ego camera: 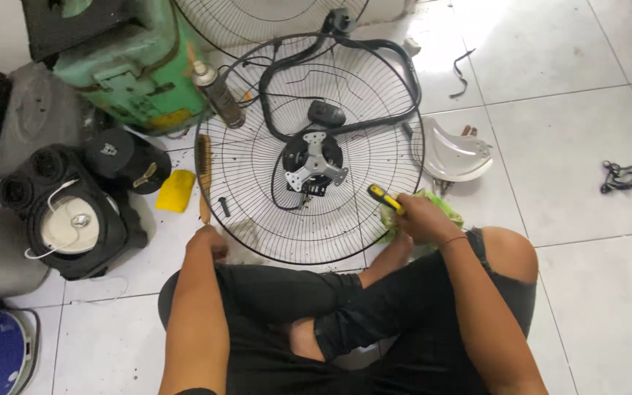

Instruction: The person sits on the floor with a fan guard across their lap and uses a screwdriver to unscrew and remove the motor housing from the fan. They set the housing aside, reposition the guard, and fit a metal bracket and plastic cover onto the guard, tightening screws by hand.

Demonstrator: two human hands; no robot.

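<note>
Seated worker's right hand closed around a yellow-handled screwdriver at the near right rim of the fan guard, left hand, grip unclear, at its near left rim; a slip could bend wires.

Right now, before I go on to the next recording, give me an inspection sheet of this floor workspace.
Surface: white tiled floor, dark specks near the work.
Job's things: round black wire fan guard lying flat; black fan motor with silver bracket at its centre.
Clutter: spray can, yellow cloth, wooden-handled wire brush, white plastic cover, second wire guard.
Grippers: left hand at the guard's rim; right hand grips a yellow-and-black handled tool over something green.
Cables: black cord looped on the guard; small bundle apart.
Surroundings: green machine, black speaker box.
</note>
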